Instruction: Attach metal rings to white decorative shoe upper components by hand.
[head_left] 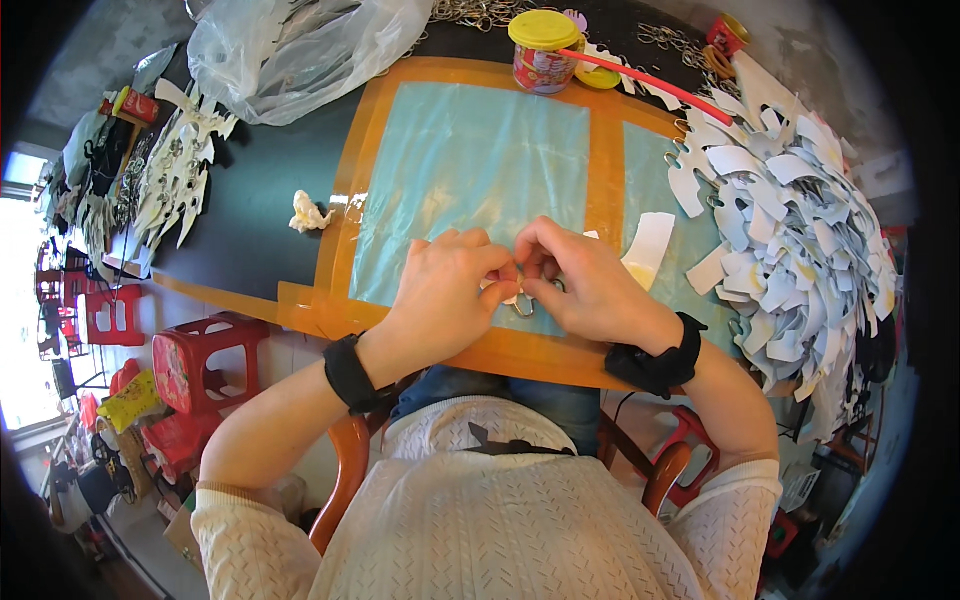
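Note:
My left hand (450, 285) and my right hand (592, 285) meet over the near edge of the blue mat (475, 150), fingertips pinched close together. Between them is a small white piece, mostly covered by the fingers, with a metal wire loop (523, 308) hanging below it. Whether the piece is paper or plastic I cannot make out. Just beyond my right hand, a curved white strip (652, 240) with a yellowish end lies on the mat. Black bands circle both wrists.
A large heap of white cut pieces (790, 260) covers the right side. A tub with a yellow lid (545, 60), a red stick (660, 85) and a clear plastic bag (310, 60) are at the back. Crumpled white tissue (309, 212) lies left; red stools (210, 360) stand below.

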